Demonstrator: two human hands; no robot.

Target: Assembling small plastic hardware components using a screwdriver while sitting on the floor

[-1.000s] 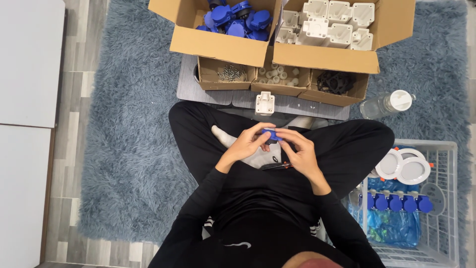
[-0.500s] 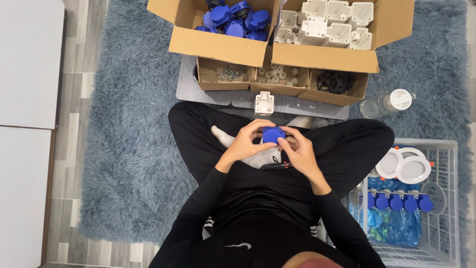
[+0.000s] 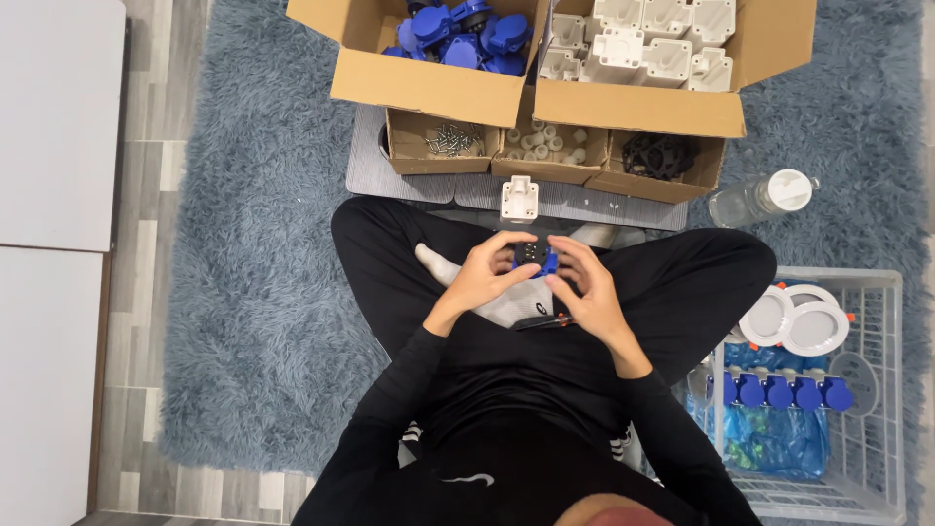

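Blue socket part (image 3: 537,259) sits over your lap, pinched between both hands: your left hand (image 3: 484,276) grasps its left side, your right hand (image 3: 584,284) its right side, equally near. Its dark face points up toward you.

Blue part (image 3: 537,258) now turned, dark underside up.
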